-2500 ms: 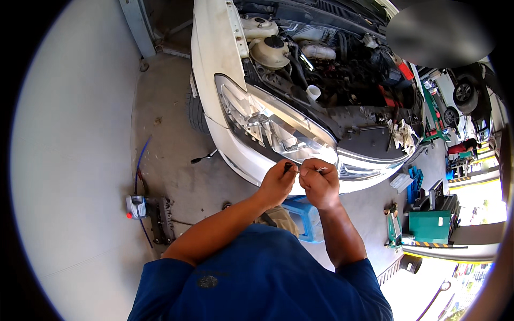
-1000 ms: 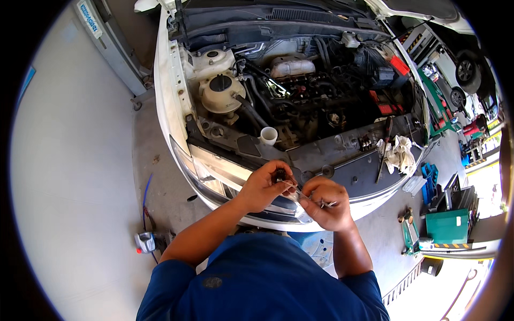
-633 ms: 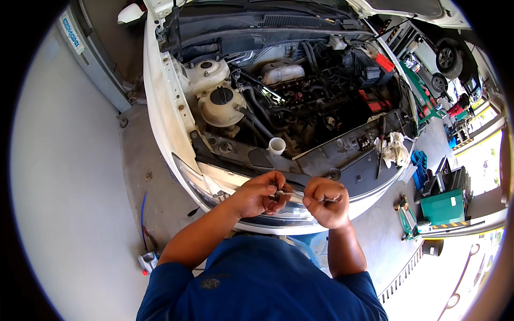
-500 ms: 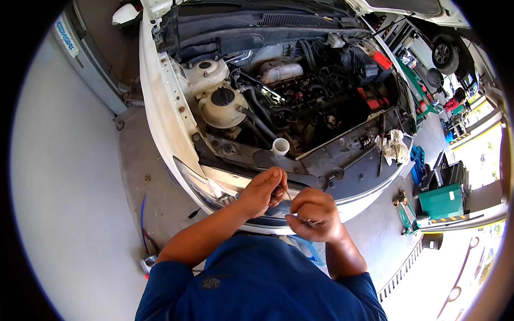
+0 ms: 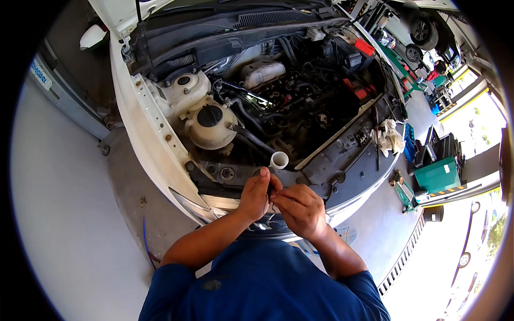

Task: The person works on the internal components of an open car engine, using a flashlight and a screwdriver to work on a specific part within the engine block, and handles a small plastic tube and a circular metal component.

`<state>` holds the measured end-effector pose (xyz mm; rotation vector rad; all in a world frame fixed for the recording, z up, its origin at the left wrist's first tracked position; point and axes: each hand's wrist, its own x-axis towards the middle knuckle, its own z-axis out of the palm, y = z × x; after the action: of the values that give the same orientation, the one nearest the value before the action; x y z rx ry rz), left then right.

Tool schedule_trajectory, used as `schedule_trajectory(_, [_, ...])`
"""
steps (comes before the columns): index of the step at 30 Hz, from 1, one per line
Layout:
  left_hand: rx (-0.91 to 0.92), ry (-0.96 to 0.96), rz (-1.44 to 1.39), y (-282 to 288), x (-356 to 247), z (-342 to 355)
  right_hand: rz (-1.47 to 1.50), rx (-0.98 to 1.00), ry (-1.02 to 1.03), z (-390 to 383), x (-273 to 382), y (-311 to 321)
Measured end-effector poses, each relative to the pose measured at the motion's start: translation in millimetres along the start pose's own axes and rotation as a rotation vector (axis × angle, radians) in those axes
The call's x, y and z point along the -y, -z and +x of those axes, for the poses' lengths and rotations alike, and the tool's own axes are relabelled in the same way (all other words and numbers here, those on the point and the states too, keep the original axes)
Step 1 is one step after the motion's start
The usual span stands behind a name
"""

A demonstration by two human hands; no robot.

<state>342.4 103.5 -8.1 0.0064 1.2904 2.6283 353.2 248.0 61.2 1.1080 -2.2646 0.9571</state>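
My left hand [image 5: 254, 195] is closed, thumb raised, on a small dark piece I cannot make out, over the front of a white car [image 5: 132, 120] with its hood up. My right hand [image 5: 302, 213] pinches at the same spot, touching or nearly touching the left fingers; what it holds is too small to name. Just beyond them a white plastic cup [image 5: 279, 159] sits by the front panel [image 5: 348, 188], beside the engine bay with a round cream reservoir [image 5: 208, 134]. A crumpled white cloth [image 5: 390, 136] and long tools lie on the panel at right.
A pale wall [image 5: 53, 203] runs along the left, a blue hose [image 5: 145, 235] on the floor. At right are a green cabinet [image 5: 436, 174], blue plastic stands [image 5: 409, 142], a jack [image 5: 401, 192], a floor grate [image 5: 401, 259], another raised vehicle and a co-worker in red [image 5: 436, 72].
My right fingers have come up to the left hand's fingertips, and the thin shiny item seen between them earlier is now mostly hidden. The view has turned, showing more engine bay.
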Motion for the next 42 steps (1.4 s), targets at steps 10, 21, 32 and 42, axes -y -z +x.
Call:
schedule_trajectory(10, [-0.042,-0.008,0.061,15,14,24,0.035,-0.101,-0.044,2,-16,-23])
schedule_trajectory(21, [-0.083,-0.007,-0.063,6,8,26,0.297,-0.149,-0.240,-1,-19,-30])
schedule_trajectory(32, [-0.212,-0.063,0.296,14,17,22,0.510,0.418,-0.588,40,-17,34])
schedule_trajectory(42, [-0.211,0.163,0.157,-2,-1,-1,0.495,0.262,-0.038,27,-26,28])
